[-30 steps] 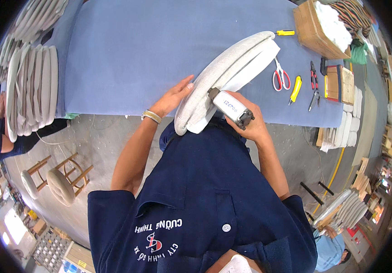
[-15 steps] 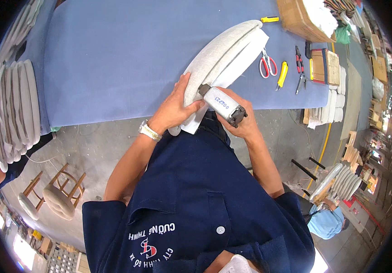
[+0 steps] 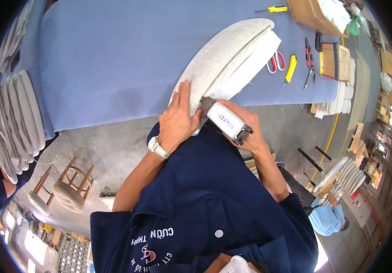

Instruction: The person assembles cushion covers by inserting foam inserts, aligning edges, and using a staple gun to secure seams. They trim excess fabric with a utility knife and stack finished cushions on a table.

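A curved pad covered in light grey fabric [image 3: 221,57] leans from the table toward my body, its white backing [image 3: 250,68] facing right. My left hand [image 3: 177,120] grips the pad's near end, fingers stretched along the grey outer side and thumb close to the seam. My right hand [image 3: 252,129] is wrapped round a staple gun [image 3: 225,119] with a silver-white body. The dark nose of the staple gun meets the pad's edge beside my left thumb. Most of the staple gun's handle is hidden by its body and my right hand.
Right of the pad on the blue-covered table [image 3: 105,59] lie red-handled scissors [image 3: 276,63], a yellow utility knife [image 3: 290,69], pliers [image 3: 308,52] and a yellow-handled screwdriver [image 3: 277,9]. A cardboard box [image 3: 312,16] stands behind. Grey pads [image 3: 16,120] are stacked at left; another person [image 3: 327,216] is at lower right.
The pad has turned to show more of its grey face. My left hand has shifted slightly left and down, its fingers flatter on the fabric. The staple gun stays at the edge.
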The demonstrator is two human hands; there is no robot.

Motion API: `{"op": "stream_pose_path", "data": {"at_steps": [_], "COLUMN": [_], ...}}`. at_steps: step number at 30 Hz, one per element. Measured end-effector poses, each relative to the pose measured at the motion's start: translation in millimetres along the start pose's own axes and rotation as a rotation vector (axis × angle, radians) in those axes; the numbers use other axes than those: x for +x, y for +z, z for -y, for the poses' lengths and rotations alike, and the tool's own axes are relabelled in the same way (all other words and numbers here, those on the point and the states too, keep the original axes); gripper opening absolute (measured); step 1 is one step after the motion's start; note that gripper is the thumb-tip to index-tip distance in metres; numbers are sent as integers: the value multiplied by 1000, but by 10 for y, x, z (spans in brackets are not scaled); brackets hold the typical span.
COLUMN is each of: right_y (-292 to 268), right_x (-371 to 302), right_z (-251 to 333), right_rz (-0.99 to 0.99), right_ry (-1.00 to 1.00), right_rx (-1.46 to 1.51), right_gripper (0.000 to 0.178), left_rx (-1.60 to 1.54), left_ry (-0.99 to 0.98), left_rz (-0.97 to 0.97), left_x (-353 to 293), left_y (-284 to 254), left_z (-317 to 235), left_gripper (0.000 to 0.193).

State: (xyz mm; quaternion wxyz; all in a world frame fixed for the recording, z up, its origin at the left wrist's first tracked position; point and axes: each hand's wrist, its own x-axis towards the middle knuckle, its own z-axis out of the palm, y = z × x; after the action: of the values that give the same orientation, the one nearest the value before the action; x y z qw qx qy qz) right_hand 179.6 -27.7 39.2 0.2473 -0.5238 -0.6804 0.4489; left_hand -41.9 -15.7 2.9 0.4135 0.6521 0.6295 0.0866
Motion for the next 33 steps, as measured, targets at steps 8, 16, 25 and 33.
{"op": "stream_pose_path", "data": {"at_steps": [8, 16, 25, 33], "right_y": [2, 64, 51, 74], "right_x": [100, -63, -46, 27], "right_z": [182, 151, 194, 266], "right_rz": [63, -25, 60, 110], "right_ry": [181, 82, 103, 227], "right_rx": [25, -52, -23, 15], "right_gripper": [59, 65, 68, 70], "left_rx": [-18, -7, -43, -56], "left_ry": [42, 65, 22, 50], "left_rz": [-44, -54, 20, -42], "left_x": [-6, -39, -14, -29], "left_y": [91, 116, -3, 65], "left_z": [25, 12, 13, 58], "left_gripper": [92, 95, 95, 96]}}
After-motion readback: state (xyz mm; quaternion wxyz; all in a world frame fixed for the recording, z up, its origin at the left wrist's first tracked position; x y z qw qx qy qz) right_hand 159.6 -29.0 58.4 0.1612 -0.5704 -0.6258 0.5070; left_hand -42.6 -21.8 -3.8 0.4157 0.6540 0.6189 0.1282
